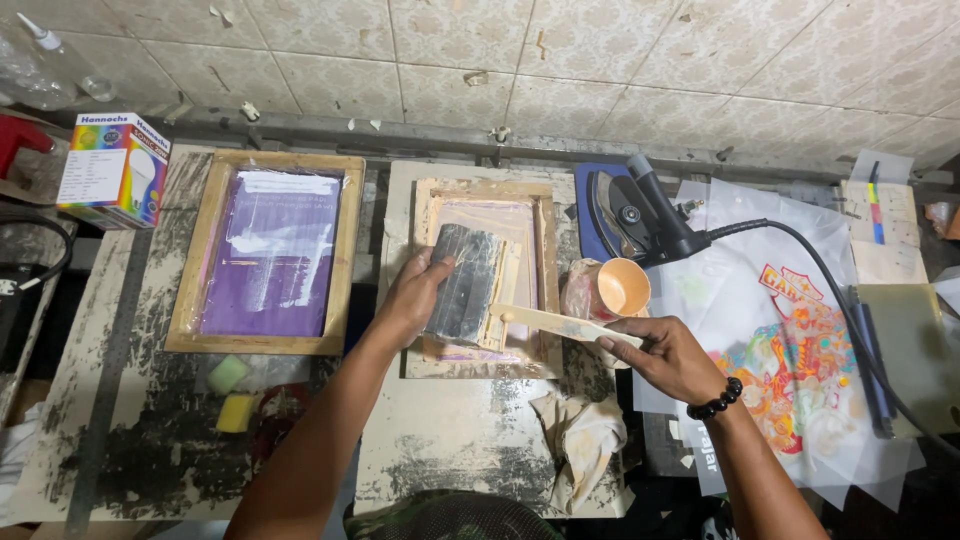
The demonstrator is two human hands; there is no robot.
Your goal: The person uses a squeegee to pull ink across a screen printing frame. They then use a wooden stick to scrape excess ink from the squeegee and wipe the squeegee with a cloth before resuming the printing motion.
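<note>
So the left hand (415, 295) is gripping a squeegee (465, 285) with a dark, ink-smeared blade, holding it flat-ish over the small wooden screen frame (487, 195) in the middle of the table (450, 450). The right hand (665, 355) is pinching a flat wooden stick (555, 322) by its near end, and the stick's long axis runs left and slightly up, with its far tip touching the right edge of the squeegee. So the stick points straight from the right hand at what the left one holds, and the two hands sit close together over the frame's lower right corner. Just behind the stick there's a little peach-coloured cup (618, 288), nearest the right hand. Off to the left lies a bigger frame with a purple screen (268, 255), plus a couple of yellow-green sponges (232, 392) below it. On the right there's a clothes iron (640, 215) and a colourful printed sheet (790, 370), and a crumpled rag (580, 440) lies near the front edge.
</note>
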